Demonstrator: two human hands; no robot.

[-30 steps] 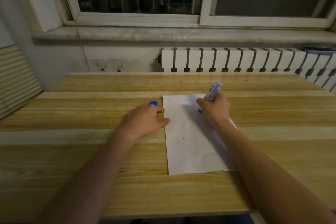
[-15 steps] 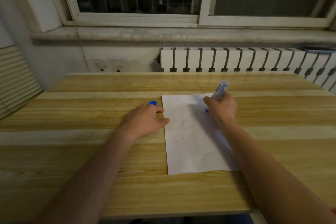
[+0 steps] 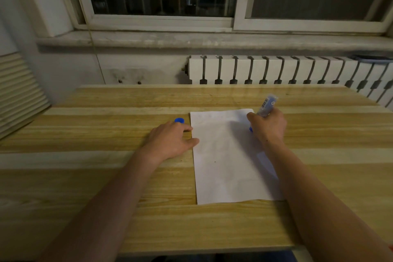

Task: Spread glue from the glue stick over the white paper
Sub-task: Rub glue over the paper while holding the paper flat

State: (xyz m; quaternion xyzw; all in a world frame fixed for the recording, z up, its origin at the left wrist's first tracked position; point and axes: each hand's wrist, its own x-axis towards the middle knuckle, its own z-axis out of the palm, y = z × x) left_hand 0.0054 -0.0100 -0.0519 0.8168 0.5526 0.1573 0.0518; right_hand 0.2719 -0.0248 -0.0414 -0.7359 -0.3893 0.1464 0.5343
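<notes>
Now one right hand (image 3: pixel 268 126) grips one glue stick (image 3: pixel 267 106); one left hand (image 3: pixel 170 141), open, steadies one white paper (image 3: pixel 227 159).

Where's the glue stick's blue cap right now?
In the head view the blue cap sits on the wooden table, left of the white paper near its far corner, just beyond the left hand.

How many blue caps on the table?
1. The blue cap sits on the wooden table, just beyond the left hand and left of the white paper. Any others behind the hands would be hidden.
</notes>
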